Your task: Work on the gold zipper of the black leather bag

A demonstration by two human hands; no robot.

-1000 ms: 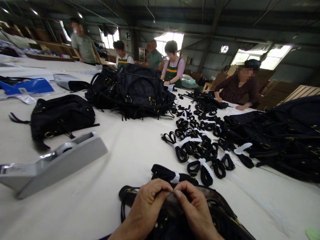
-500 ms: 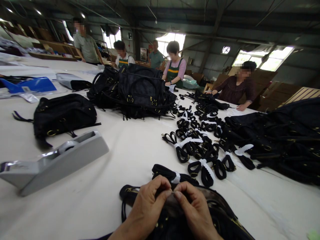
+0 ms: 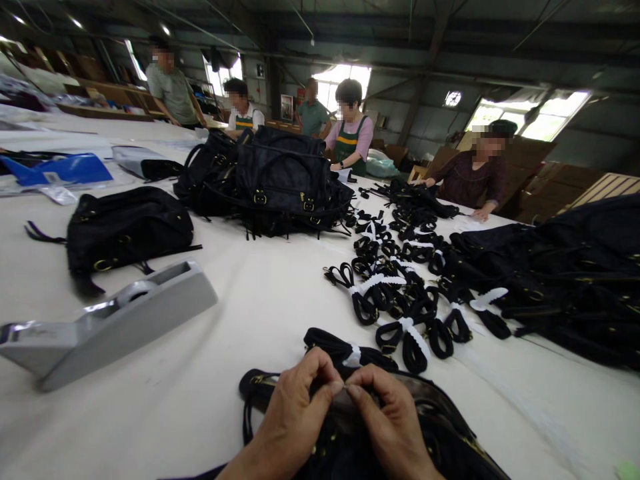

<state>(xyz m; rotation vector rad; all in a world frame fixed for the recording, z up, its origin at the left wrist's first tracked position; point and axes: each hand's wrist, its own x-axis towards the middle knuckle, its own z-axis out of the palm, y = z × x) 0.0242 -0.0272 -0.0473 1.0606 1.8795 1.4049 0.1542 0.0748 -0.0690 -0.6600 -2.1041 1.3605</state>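
A long white cloth-covered table (image 3: pixel 260 313) fills the workshop, with co-workers (image 3: pixel 350 130) standing along its far edge. A heap of black fabric bags with brass buckles (image 3: pixel 285 180) sits at the table's middle, a grey plastic tape dispenser (image 3: pixel 110 320) toward its left side, and black straps bundled with white ties (image 3: pixel 395 293) lie right of its middle. At the table's near edge lies a black fabric bag with brass studs (image 3: pixel 440 420), its upper rim pinched from both sides by the person's left hand (image 3: pixel 295 420) and right hand (image 3: pixel 390 427); such fine work likely goes best with the bag resting flat and both pinches kept tight and close together.
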